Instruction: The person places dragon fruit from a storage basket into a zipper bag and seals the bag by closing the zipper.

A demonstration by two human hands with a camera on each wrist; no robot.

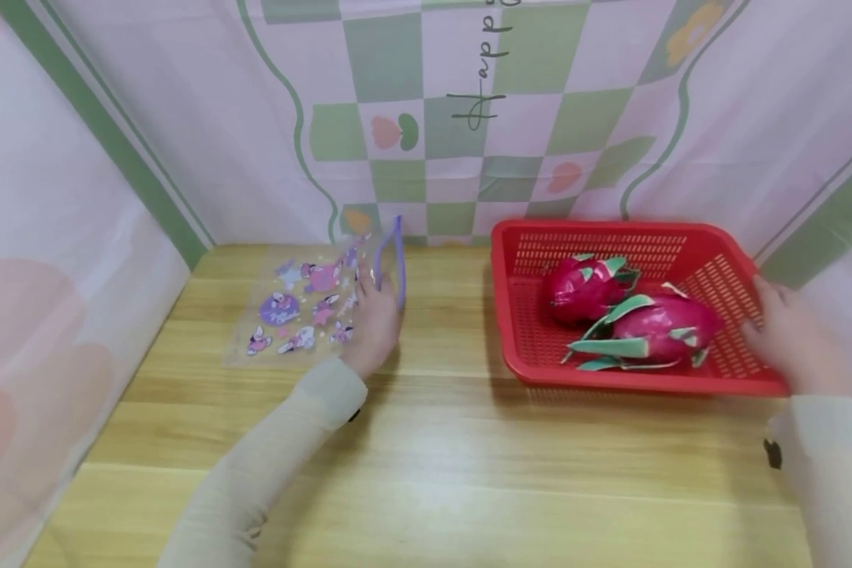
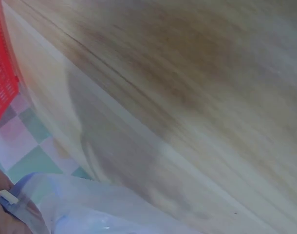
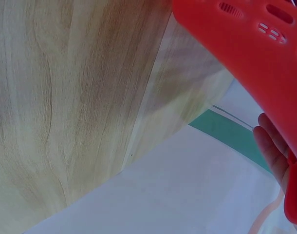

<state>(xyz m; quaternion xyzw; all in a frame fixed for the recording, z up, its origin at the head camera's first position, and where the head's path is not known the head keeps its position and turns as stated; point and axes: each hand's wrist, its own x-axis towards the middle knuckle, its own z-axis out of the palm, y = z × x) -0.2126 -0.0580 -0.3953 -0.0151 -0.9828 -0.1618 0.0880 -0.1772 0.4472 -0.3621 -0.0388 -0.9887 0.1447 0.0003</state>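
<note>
A clear plastic zip bag (image 1: 301, 304) with purple and pink cartoon prints lies on the left of the table, its purple-edged mouth raised. My left hand (image 1: 376, 319) holds it near that mouth. In the left wrist view, fingers (image 2: 5, 222) grip the bag beside a small white slider (image 2: 9, 197). On the right stands a red plastic basket (image 1: 653, 384) holding two pink dragon fruits with green scales, one (image 1: 585, 290) behind the other (image 1: 667, 327). My right hand (image 1: 798, 335) grips the basket's right rim. Its fingers (image 3: 272, 146) lie along the outer wall in the right wrist view.
The wooden table (image 1: 426, 465) bears the bag and basket. A patterned cloth (image 1: 461, 181) hangs behind its back edge, and another printed cloth (image 1: 64, 237) stands along the left side.
</note>
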